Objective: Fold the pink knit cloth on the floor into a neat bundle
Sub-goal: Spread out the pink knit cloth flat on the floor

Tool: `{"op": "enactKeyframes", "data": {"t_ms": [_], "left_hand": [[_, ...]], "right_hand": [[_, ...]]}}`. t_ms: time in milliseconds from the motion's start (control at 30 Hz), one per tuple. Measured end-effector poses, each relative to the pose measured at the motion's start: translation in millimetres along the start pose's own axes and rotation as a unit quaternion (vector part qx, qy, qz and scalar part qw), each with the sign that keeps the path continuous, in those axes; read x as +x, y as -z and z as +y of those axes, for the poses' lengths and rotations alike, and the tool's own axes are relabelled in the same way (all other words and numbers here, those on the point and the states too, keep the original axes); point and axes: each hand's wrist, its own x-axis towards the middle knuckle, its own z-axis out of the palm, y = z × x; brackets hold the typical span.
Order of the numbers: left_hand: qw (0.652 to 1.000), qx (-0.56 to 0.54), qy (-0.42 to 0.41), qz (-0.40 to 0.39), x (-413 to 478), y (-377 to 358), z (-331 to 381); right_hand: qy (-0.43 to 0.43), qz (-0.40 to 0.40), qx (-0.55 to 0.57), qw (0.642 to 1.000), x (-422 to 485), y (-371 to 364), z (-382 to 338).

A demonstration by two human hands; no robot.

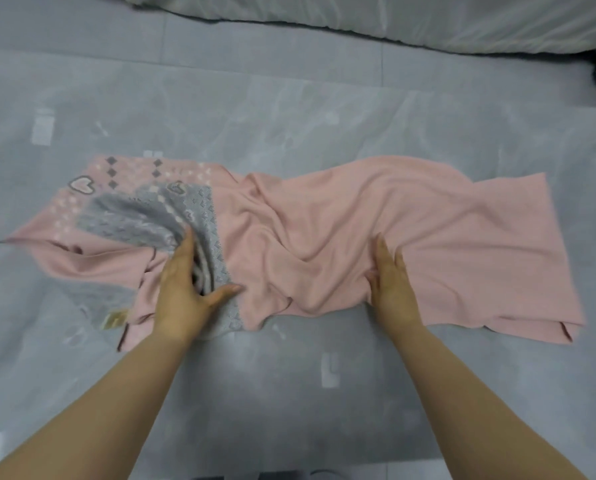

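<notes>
Fingers on the left hand are held together and pretty much straight, thumb splayed way out to the right. They're pushing down into the grey patterned panel with a wad of it bunched in the crook of the thumb. It's a bit blurry there, but it reads as pressing, not pinching. That panel is at the left end of the pink knit cloth, which lies lengthwise across the grey floor: left end flopped back over itself, middle all rumpled, right end flatter. Over on the near edge around the middle sits the right hand, fingers straight and tight together, flat on the knit; can't really see its thumb. My guess on handling: light, super floppy, a bit stretchy, zero stiffness, so it'll sag and probably slide on that smooth floor if you drag it. I'd smooth the wrinkles first, then grab an end by its corners or hemmed edge, not the middle, so the fold lands square.
</notes>
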Motion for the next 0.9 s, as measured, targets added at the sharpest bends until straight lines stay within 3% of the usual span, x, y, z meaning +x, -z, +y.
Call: {"op": "enactKeyframes", "data": {"t_ms": [167, 267, 333, 433, 500, 567, 667, 767, 900], "left_hand": [[0.986, -0.097, -0.052, -0.129, -7.3, -32.4, 28.5], [0.976, -0.096, -0.085, -0.178, -12.3, -47.7, 46.7], [0.984, -0.050, -0.103, -0.139, -13.3, -48.8, 51.2], [0.995, 0.076, -0.071, -0.003, -12.8, -39.9, 55.8], [0.993, 0.116, -0.026, 0.029, -10.5, -34.6, 58.1], [0.991, 0.132, 0.008, 0.017, -3.2, -33.5, 58.8], [0.994, 0.098, 0.050, -0.016, 8.1, -41.2, 59.2], [0.996, 0.044, 0.072, -0.039, 10.9, -52.0, 62.6], [0.998, -0.004, 0.020, -0.054, 7.8, -61.8, 67.1]], "right_hand": [[-0.072, 0.023, 0.080, 0.994, -11.1, -12.4, -25.9], [-0.103, -0.005, 0.113, 0.988, -10.3, -14.6, -42.3], [-0.066, -0.024, 0.109, 0.992, -9.8, -11.3, -47.4], [-0.016, 0.050, 0.031, 0.998, -0.1, 17.2, -25.8], [-0.073, 0.092, -0.112, 0.987, 13.5, 49.3, 6.9], [-0.183, 0.085, -0.173, 0.964, 23.4, 83.9, 33.9], [-0.274, 0.022, -0.106, 0.956, 25.2, 109.7, 63.6], [-0.219, -0.011, -0.048, 0.975, 20.9, 91.5, 65.4], [-0.182, 0.025, 0.006, 0.983, 14.1, 58.5, 42.4]]}}
